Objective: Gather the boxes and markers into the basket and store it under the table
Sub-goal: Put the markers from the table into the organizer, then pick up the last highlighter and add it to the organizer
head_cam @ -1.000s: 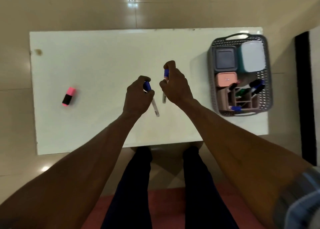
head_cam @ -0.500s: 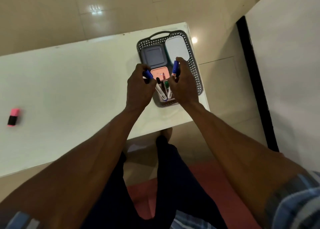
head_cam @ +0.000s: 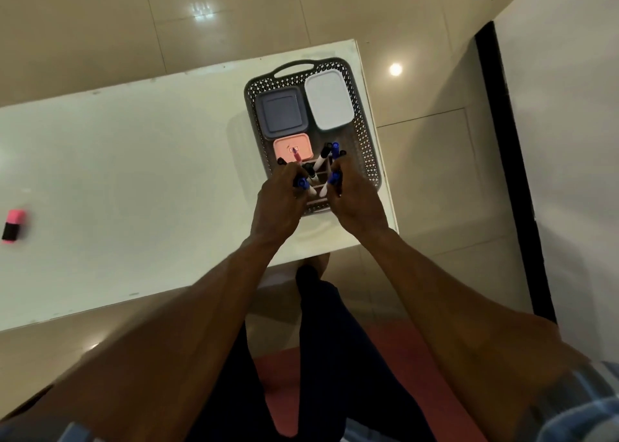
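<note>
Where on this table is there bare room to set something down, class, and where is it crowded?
Free: the wide white table between the pink highlighter and the basket. Crowded: the basket, packed with three boxes, markers, and both hands, left hand and right hand.

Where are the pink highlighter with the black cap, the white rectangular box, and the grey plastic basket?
pink highlighter with the black cap (head_cam: 12,224): head view, middle of body.
white rectangular box (head_cam: 329,100): head view, lid centre.
grey plastic basket (head_cam: 365,140): head view, right perforated wall.

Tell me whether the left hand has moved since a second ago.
Yes. The left hand, holding a blue-capped marker, went from the middle of the table rightward to the basket, and is now over its marker holder.
</note>
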